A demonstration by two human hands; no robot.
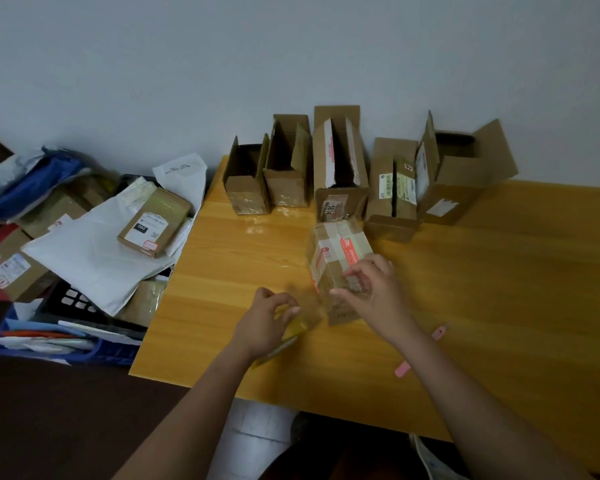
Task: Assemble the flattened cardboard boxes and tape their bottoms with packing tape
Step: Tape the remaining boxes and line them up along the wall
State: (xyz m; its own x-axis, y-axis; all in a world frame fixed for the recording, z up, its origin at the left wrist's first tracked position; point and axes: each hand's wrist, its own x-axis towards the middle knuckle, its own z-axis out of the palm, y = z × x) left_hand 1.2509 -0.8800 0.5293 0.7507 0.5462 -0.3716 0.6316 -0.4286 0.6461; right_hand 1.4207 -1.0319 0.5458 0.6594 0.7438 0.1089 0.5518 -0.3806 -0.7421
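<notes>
Parcel packing room: taped boxes [340, 174], mailer pile [94, 251].

I see small cardboard box [338, 261] near middle of table [499, 289], tilted, taped bottom facing up and toward far edge; brown, red-and-white label strips under clear tape; near end blurred. Tape roll [291, 327] just left of it, toward near edge; yellowish, blurred; clear strip runs from roll to box. Five assembled boxes [340, 168] stand upright in row along far edge, against wall; top flaps open; clear tape on lower fronts of several.
</notes>
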